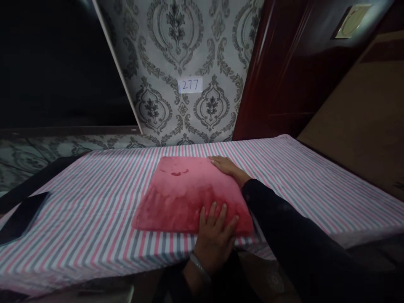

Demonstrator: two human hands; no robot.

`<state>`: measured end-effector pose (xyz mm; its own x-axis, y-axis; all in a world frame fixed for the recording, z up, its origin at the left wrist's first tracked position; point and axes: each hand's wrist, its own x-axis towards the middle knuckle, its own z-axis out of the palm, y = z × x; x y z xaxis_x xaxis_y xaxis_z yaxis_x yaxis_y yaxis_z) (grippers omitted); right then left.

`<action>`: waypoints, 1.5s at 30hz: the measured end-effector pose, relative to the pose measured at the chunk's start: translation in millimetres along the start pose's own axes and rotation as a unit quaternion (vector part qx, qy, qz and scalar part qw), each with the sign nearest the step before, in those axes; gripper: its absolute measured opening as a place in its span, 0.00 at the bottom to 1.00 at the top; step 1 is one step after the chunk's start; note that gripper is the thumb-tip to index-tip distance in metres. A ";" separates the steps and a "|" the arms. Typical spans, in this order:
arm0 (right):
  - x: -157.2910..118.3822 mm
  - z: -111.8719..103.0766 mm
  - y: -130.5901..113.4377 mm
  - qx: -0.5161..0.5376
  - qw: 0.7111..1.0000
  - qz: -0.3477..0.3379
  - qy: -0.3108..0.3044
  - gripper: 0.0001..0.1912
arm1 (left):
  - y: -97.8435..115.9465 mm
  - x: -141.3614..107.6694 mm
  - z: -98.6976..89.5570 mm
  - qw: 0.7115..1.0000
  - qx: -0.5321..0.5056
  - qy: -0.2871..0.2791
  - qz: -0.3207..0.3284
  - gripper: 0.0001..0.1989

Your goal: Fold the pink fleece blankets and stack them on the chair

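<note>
A pink plush cloth point(176, 189), flat and roughly four-sided like a folded piece, lies on the striped tablecloth point(104, 210). Its near half is a deeper red-pink, and a few dark marks show near its far left part. My left hand point(216, 231), with a silver bangle at the wrist, rests on the near right edge with fingers spread. On the far right corner my right hand point(227, 166) lies flat, palm down, its fingers stretched out. Neither hand grips the cloth.
A dark flat object point(23, 216) lies at the table's left edge. Behind stand a patterned wall with a paper label point(190, 85) reading 277, a large dark screen point(63, 67) and a dark red panel point(277, 71). A brown board point(360, 113) borders the right side.
</note>
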<state>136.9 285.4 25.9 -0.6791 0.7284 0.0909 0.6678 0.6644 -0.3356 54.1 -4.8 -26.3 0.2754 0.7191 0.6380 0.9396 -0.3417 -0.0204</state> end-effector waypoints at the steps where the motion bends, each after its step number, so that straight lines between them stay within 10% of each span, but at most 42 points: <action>1: -1.0 -2.5 -1.0 0.000 1.000 0.015 0.005 0.33 | -0.3 -0.2 0.4 1.000 -0.001 -0.004 0.002 0.26; 6: -34.3 -11.7 -11.3 0.019 0.994 0.005 0.110 0.34 | 1.7 2.1 -1.1 0.999 -0.021 -0.044 0.000 0.29; 10: -115.3 5.3 -28.3 0.066 0.981 -0.073 0.167 0.33 | -6.6 3.5 -19.8 0.995 -0.046 -0.084 -0.004 0.31; 17: -244.8 55.3 -48.5 0.083 0.975 -0.095 0.183 0.32 | -88.2 -36.5 -71.7 0.981 0.044 -0.135 -0.130 0.33; 26: -249.4 68.8 -54.9 0.081 0.976 -0.066 0.190 0.38 | -150.5 -74.7 -88.3 0.982 0.015 -0.083 -0.168 0.35; 36: -253.1 67.3 -59.2 0.082 0.975 -0.060 0.199 0.37 | -154.3 -86.5 -82.7 0.984 -0.089 -0.026 -0.155 0.32; 45: -256.5 65.4 -61.9 0.129 0.952 0.002 0.279 0.33 | -156.9 -87.4 -103.9 0.924 -0.198 0.045 -0.324 0.31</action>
<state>249.8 46.4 -37.9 -0.3622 0.7536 0.5486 0.5237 0.6514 -0.5490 -138.5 -76.8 1.1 -0.3543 0.8026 0.4799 0.7483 -0.0644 0.6602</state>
